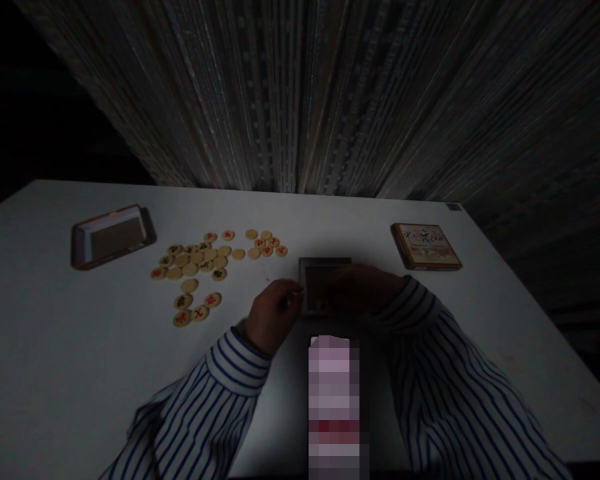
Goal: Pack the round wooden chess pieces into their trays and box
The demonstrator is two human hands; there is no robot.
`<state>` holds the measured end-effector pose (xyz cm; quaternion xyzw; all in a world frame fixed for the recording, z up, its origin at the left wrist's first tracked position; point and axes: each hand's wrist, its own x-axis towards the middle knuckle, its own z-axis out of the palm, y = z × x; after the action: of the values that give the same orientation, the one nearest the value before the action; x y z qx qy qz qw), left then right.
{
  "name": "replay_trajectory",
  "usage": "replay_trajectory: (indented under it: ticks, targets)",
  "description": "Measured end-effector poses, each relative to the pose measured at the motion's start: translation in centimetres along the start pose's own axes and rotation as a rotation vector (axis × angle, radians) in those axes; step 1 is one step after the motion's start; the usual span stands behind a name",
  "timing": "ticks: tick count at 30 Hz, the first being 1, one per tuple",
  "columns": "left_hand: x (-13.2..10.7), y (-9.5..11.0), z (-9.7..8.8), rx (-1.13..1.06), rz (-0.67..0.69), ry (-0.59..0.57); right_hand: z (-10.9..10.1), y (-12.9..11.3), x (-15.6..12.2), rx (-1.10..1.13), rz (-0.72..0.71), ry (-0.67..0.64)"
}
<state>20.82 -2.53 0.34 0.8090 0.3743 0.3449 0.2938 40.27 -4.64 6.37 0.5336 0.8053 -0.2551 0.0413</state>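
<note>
A shallow open box (303, 308) with a dark rim and brown floor lies in front of me. At its left edge, my left hand (275, 315) holds the rim between curled fingers and thumb. My right hand (363, 288) reaches over the box from the right, fingers bent down into it and closed. A small tan spot shows by those fingertips, too dark to make out. Left of the box lie several round wooden Chinese chess pieces (196, 256), some with red or black characters, some blank side up. A smaller group of pieces (267, 251) lies nearer the box.
Another open tray (139, 221) with a pale inner wall stands at the left on the white table (95, 360). A printed flat box (427, 247) sits at the right. Close to me is a bright, pixelated oblong (333, 407). Behind the table hangs a striped curtain (290, 100). Light is dim.
</note>
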Motion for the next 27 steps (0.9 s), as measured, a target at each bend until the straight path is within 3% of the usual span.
replay_trajectory:
  ticks: [8,21,27]
  targets:
    - [0.0,0.2,0.0,0.024,-0.001,-0.006,0.7,-0.3,0.8,0.052,-0.199,0.031]
    - [0.0,0.2,-0.1,0.028,0.004,-0.011,0.2,-0.7,0.5,0.047,-0.123,-0.007]
    - [0.0,0.0,-0.1,0.023,0.007,-0.008,-0.4,0.1,-0.4,0.018,0.0,0.011]
